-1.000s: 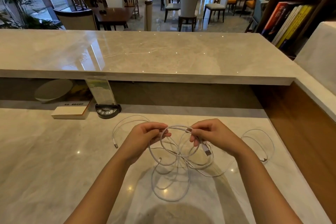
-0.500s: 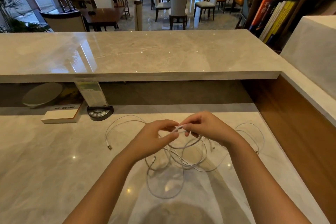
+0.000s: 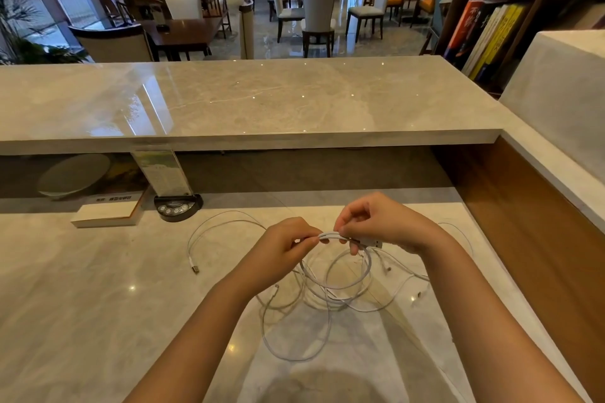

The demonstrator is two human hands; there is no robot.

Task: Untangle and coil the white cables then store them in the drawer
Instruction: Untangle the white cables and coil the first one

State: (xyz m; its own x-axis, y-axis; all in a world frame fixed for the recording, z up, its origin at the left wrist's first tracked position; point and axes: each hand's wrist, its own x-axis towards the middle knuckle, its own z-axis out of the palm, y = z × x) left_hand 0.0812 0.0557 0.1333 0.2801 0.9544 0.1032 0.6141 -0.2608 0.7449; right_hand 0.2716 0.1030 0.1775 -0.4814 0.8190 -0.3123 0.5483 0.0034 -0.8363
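Thin white cables (image 3: 330, 291) lie in a tangled heap of loops on the lower marble desk (image 3: 82, 304). My left hand (image 3: 281, 247) and my right hand (image 3: 383, 222) meet above the heap and pinch a bundled stretch of cable between them. A USB plug (image 3: 373, 243) sticks out under my right fingers. One loose cable end (image 3: 195, 269) lies off to the left, and another strand trails to the right (image 3: 458, 232). No drawer is in view.
A raised marble counter (image 3: 248, 101) runs across the back. Under its edge stand a sign holder on a black base (image 3: 176, 206), a white box (image 3: 108, 213) and a round plate (image 3: 73, 175). A wooden side wall (image 3: 530, 226) closes the right.
My hands have come together from about a coil's width apart. The cable loop between them has been gathered into a tight bundle, held by both hands.
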